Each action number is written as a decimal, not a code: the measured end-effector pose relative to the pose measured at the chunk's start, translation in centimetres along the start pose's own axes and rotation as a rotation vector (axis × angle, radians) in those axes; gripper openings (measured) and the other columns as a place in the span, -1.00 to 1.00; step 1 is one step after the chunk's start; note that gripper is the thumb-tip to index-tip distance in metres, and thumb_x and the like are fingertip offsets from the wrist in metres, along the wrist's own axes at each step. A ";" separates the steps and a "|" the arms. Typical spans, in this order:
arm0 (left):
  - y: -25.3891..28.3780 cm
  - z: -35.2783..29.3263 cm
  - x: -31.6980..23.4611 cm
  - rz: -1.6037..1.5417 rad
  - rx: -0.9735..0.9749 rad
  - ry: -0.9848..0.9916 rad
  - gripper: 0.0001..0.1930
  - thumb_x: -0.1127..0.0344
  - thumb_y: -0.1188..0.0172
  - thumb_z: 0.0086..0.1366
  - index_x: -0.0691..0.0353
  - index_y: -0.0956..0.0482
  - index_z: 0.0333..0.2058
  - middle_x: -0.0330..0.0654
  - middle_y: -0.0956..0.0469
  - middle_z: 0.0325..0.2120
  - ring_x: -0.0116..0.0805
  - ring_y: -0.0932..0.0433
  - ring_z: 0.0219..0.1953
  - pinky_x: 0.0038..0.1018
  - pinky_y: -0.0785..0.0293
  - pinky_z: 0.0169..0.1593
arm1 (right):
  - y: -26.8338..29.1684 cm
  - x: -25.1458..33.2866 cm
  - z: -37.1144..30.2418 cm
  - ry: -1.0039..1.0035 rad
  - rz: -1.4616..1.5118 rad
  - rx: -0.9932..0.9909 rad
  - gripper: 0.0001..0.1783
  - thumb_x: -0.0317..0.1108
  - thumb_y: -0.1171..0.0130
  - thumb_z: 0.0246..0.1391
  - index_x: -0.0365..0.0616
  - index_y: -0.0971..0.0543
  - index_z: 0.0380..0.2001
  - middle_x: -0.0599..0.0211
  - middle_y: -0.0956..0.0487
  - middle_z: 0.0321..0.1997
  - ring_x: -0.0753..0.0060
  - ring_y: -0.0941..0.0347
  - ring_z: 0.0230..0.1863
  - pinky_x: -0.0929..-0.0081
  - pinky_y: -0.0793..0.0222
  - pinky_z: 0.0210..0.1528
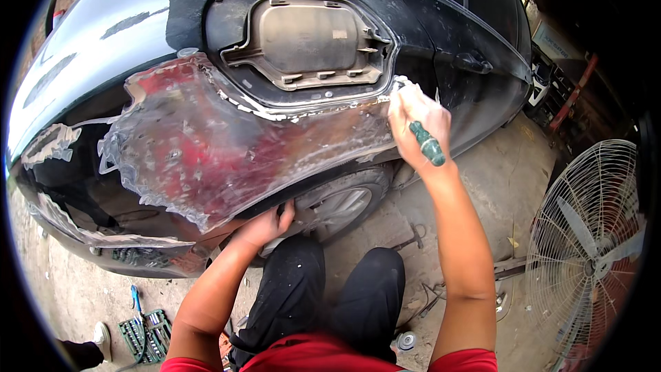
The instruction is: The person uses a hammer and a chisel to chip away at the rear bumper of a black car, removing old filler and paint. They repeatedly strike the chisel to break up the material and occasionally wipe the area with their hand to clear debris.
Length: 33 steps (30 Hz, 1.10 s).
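Observation:
Against the stripped body panel [200, 145] of a dark car, my right hand [418, 120] is wrapped round a screwdriver [428, 143] with a green handle. Its tip is hidden by the hand, near the lower right corner of a rounded recess [310, 38] with a dusty tan inner panel. Pale, crumbly material lines that recess's lower edge. My left hand [265, 227] is low, at the wheel-arch edge [313, 182] in front of the wheel [344, 203]. Its thumb side shows, but most of its fingers are hidden. Red, brown and grey patches mark the panel, with ragged edges.
A large wire-caged fan [585, 255] stands at the right. On the floor at lower left lies a green tool tray [146, 336], with another person's shoe [102, 341] beside it. A small round can [406, 341] sits near my knees. A metal bar tool [410, 238] lies near the wheel.

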State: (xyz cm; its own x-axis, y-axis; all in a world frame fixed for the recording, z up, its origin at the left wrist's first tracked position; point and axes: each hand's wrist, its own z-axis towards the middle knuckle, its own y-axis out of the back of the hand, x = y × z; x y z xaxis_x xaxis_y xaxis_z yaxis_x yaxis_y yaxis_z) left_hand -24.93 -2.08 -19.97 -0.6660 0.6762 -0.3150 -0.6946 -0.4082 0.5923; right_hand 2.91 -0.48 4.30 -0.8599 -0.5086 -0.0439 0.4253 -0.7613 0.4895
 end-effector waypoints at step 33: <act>0.4 0.5 -0.5 -0.064 0.010 0.008 -0.61 0.33 -0.27 0.26 0.28 -0.61 0.06 0.15 -0.61 -0.05 0.19 -0.58 0.03 -0.12 -0.44 0.18 | -1.7 2.3 -1.8 -0.587 0.768 0.212 -0.58 -0.25 0.06 0.52 -0.25 -0.47 -0.46 0.35 -0.55 -0.55 0.58 -0.45 -0.56 0.57 -0.44 -0.45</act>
State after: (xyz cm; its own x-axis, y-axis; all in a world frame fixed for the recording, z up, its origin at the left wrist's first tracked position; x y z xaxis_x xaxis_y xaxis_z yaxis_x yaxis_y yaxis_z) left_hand -24.80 -2.25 -19.17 -0.6229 0.6954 -0.3584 -0.7329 -0.3585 0.5782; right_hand 0.69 -1.09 1.85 -0.3993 -0.5104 0.7616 0.9162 -0.1906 0.3526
